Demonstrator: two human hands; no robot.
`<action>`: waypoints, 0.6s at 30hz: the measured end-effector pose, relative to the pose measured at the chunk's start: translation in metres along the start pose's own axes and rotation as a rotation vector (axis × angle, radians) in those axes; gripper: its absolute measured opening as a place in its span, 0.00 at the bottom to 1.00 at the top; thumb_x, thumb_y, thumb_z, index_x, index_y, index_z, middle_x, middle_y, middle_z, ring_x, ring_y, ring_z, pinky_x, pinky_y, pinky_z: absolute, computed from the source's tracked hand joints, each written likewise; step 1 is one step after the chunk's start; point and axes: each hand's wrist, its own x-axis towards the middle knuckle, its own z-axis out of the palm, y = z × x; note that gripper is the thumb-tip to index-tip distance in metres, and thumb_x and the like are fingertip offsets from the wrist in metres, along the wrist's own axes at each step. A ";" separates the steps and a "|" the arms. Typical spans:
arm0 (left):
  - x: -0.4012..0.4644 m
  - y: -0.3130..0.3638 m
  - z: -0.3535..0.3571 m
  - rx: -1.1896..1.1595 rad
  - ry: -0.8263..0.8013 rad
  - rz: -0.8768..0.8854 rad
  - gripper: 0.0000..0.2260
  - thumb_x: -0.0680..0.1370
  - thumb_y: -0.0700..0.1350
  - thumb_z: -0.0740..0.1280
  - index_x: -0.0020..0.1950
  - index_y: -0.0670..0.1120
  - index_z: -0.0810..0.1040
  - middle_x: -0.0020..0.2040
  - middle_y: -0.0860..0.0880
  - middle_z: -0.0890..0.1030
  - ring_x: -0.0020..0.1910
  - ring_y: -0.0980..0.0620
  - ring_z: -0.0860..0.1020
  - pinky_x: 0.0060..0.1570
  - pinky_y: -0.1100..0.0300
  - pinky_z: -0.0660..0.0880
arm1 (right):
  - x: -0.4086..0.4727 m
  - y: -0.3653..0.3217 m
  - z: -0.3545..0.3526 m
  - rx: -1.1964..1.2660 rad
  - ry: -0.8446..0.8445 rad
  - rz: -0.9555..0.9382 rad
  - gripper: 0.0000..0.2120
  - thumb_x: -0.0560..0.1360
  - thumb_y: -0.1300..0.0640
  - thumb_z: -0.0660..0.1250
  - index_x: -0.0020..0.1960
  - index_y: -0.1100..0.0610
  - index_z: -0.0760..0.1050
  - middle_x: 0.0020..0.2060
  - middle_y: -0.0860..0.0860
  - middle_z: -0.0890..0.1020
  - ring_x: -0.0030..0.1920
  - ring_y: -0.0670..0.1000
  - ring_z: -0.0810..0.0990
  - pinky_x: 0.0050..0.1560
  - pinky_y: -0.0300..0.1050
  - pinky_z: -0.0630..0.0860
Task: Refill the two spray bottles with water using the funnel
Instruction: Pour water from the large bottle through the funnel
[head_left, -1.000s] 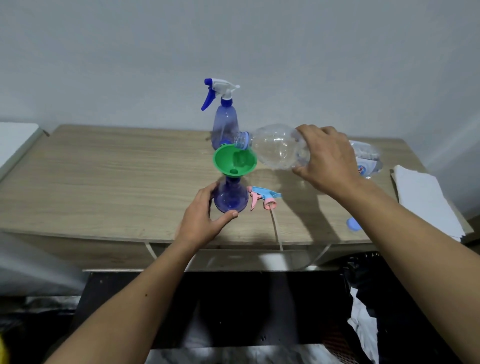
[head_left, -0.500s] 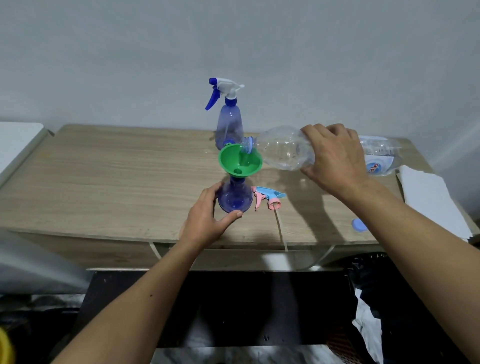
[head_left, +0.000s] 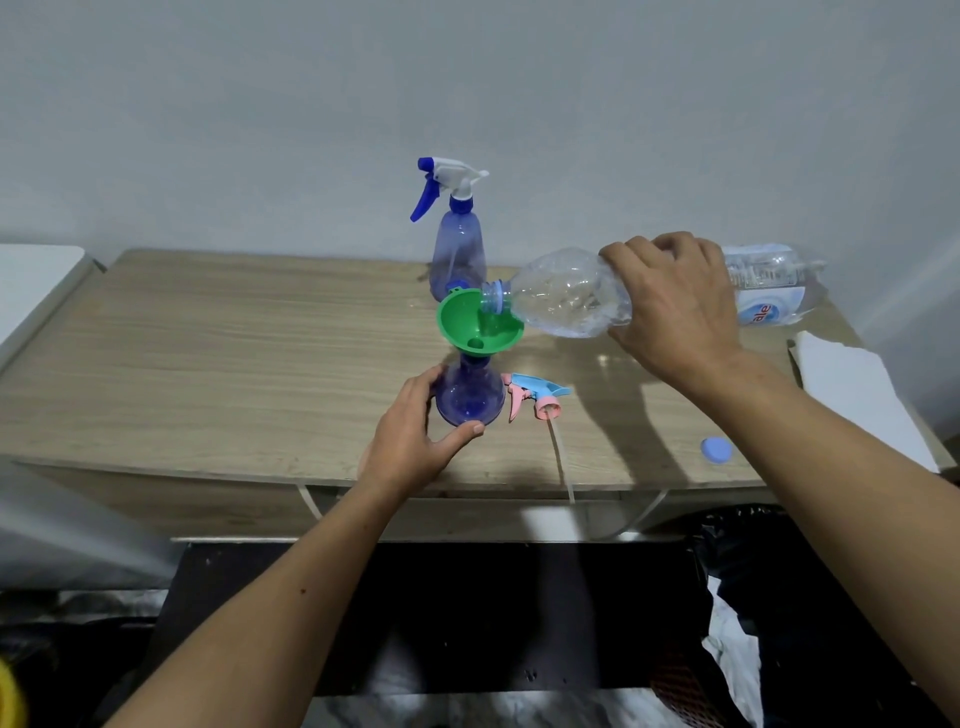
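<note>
Now the right hand (head_left: 675, 306) grips the water bottle (head_left: 566, 301), pouring into the funnel (head_left: 467, 322); the left hand (head_left: 415, 436) holds the spray bottle (head_left: 470, 397); next, likely tilt further.

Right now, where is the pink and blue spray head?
In the head view, the spray head lies on the table, just right of the open spray bottle, near the front edge.

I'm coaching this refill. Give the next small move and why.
Probably tip the clear plastic water bottle slightly steeper with the right hand: it lies almost level, mouth over the green plastic funnel, while the left hand steadies the open blue spray bottle.
</note>
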 end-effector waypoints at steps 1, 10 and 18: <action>0.000 0.000 0.000 0.000 0.002 0.002 0.39 0.72 0.59 0.81 0.78 0.51 0.70 0.70 0.53 0.78 0.67 0.55 0.79 0.68 0.51 0.77 | 0.000 0.001 0.000 -0.004 0.003 -0.003 0.30 0.63 0.59 0.81 0.63 0.55 0.76 0.54 0.52 0.83 0.60 0.65 0.77 0.60 0.59 0.70; 0.000 -0.002 0.000 0.010 0.005 0.011 0.38 0.72 0.59 0.81 0.78 0.51 0.70 0.69 0.53 0.78 0.66 0.55 0.79 0.68 0.51 0.77 | -0.003 0.005 0.001 -0.024 0.047 -0.027 0.27 0.64 0.60 0.80 0.61 0.55 0.77 0.53 0.52 0.84 0.60 0.65 0.78 0.60 0.58 0.69; 0.000 -0.003 0.001 0.009 0.007 0.019 0.39 0.72 0.58 0.81 0.78 0.50 0.71 0.69 0.53 0.78 0.66 0.55 0.79 0.68 0.52 0.77 | -0.006 0.008 0.004 -0.036 0.049 -0.024 0.26 0.64 0.60 0.79 0.61 0.55 0.77 0.52 0.51 0.84 0.59 0.65 0.78 0.60 0.59 0.69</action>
